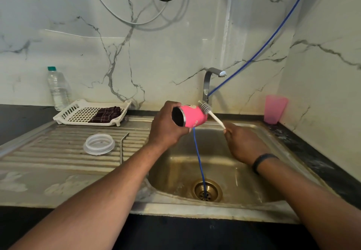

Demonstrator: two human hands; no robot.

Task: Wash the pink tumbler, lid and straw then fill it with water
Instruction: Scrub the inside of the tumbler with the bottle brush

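My left hand [166, 128] grips the pink tumbler [192, 117] on its side above the sink basin [254, 181], its dark open mouth turned toward me. My right hand [242, 144] holds the white handle of a bottle brush [210, 113], whose grey bristles touch the tumbler's far end. The clear lid [99, 143] lies flat on the ribbed drainboard [58, 152]. Beside the lid lies the bent metal straw [122, 146].
A steel tap [210, 81] stands behind the basin, no water visible. A blue hose [199, 159] runs down into the drain [207, 190]. A white tray [78, 113] holds a dark cloth [106, 115]. A water bottle [57, 88] stands left, a pink cup [275, 109] right.
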